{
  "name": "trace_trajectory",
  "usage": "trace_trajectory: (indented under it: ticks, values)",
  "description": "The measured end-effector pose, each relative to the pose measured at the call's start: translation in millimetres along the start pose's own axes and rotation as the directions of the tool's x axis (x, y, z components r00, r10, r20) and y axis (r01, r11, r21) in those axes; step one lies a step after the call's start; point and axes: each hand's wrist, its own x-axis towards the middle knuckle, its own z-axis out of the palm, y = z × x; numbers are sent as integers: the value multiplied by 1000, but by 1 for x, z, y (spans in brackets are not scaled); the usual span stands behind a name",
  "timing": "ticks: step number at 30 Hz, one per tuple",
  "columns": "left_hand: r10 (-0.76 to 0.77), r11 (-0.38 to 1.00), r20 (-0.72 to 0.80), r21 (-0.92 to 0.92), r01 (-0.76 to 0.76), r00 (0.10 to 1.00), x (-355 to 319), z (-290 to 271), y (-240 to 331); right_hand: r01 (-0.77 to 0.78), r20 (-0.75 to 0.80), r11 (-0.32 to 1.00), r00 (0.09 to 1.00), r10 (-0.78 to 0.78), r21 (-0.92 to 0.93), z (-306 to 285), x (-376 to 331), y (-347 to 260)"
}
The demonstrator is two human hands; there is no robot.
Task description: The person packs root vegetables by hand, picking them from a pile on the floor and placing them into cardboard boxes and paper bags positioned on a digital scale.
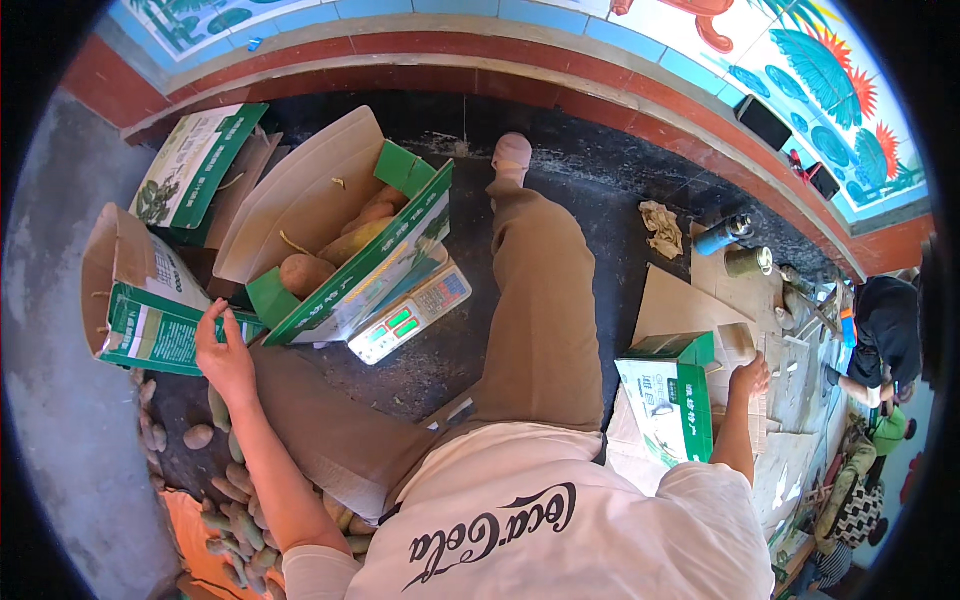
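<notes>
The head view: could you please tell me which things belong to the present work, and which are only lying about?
Likely in the work:
right carton, by the right hand
left carton, by the left hand
open tuber carton
scale

Apparently lying about:
crumpled paper
blue bottle
green can

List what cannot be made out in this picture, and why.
Head view:
Right hand: too small to tell whether its grip is closed on the flap.
Bottom of the open box: hidden by vegetables and its walls.
Scale readings: too small.
Lower-left pile: partly covered by the left forearm and shirt.
People at far right: too small for detail.
</notes>
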Motion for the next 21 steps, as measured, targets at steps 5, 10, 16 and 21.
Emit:
trace_trajectory:
  ticks: [5,10,16,21]
  values:
    - [16,999,10,48,-16,1000,0,-1,-1,112,161,992,982,-102,-56,-21,14,-17]
    - [36,997,-5,67,-35,999,0,1,5,250,97,965,962,-256,76,-11,30,-31]
    - [41,996,-10,83,-40,999,2,1,-1,515,-22,839,854,-519,174,-39,49,-116]
    - [21,998,-20,63,-20,1000,0,0,-1,823,-387,554,555,-736,127,-76,60,-218]
